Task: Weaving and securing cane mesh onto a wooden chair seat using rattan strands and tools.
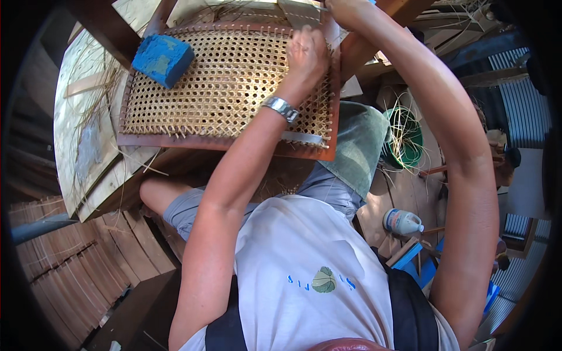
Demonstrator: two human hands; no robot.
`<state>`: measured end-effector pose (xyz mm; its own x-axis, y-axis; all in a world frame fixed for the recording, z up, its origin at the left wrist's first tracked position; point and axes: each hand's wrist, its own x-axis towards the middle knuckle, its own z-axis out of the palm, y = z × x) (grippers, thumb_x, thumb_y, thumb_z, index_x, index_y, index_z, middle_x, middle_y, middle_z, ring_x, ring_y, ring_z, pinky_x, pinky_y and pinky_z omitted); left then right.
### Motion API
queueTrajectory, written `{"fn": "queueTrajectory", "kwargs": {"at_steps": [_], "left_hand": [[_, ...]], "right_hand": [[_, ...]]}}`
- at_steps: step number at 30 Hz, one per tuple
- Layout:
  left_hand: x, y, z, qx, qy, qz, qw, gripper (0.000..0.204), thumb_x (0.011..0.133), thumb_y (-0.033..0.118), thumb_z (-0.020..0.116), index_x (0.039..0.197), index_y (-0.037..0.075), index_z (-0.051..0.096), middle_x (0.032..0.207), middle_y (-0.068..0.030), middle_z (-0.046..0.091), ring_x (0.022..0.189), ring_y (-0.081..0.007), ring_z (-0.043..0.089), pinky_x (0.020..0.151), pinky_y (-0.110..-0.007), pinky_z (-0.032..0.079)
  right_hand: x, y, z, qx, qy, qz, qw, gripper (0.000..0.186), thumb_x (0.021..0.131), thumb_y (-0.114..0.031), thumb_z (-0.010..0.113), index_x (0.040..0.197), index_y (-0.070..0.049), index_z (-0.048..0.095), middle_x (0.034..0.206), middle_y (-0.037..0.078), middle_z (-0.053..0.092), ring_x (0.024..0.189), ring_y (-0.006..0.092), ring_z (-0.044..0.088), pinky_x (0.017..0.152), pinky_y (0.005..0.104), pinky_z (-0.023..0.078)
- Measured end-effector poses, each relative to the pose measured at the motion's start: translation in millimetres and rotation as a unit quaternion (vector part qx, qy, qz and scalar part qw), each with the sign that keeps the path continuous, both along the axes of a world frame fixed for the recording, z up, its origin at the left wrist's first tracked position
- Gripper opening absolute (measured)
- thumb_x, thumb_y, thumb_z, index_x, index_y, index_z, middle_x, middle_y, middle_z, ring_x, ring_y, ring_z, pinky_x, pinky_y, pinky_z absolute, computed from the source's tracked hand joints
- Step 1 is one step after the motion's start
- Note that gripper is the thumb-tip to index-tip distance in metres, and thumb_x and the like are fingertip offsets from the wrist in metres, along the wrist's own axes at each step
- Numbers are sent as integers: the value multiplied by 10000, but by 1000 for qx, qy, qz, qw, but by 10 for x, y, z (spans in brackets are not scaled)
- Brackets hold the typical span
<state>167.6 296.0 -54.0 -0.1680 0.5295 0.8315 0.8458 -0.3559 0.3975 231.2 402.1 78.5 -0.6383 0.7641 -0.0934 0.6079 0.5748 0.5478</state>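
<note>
A woven cane panel [211, 88] in a reddish wooden frame, with small pegs along its edges, lies across the work board. My left hand [305, 58] rests on its upper right part, fingers curled closed; what they hold, if anything, is hidden. My right hand [345, 11] reaches to the frame's top right corner, closed on a slim object that I cannot make out, partly cut off by the picture's edge. A rough blue foam block [164, 60] sits on the panel's upper left.
Loose cane strands lie on the pale wooden board [76, 117]. To the right stand a green bucket [407, 137] of strands and a white plastic jug [402, 222] on plank flooring. Wooden legs rise at the back. Another person [504, 164] is at the far right.
</note>
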Motion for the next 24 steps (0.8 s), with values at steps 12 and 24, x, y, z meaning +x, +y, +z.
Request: {"fn": "queueTrajectory", "kwargs": {"at_steps": [12, 24], "left_hand": [[-331, 628, 445, -249, 188, -302, 901, 184, 801, 176, 735, 953, 72, 725, 856, -143, 715, 845, -327, 692, 749, -416, 545], [-181, 742, 565, -301, 349, -170, 871, 313, 973, 320, 640, 889, 26, 707, 793, -50, 688, 754, -186, 661, 690, -323, 535]], "right_hand": [[944, -912, -4, 21, 391, 178, 903, 117, 863, -95, 610, 841, -2, 541, 811, 228, 637, 794, 436, 631, 689, 525, 505], [1025, -914, -186, -45, 430, 106, 895, 212, 929, -194, 660, 919, -27, 529, 790, 187, 649, 781, 421, 648, 617, 502, 510]]}}
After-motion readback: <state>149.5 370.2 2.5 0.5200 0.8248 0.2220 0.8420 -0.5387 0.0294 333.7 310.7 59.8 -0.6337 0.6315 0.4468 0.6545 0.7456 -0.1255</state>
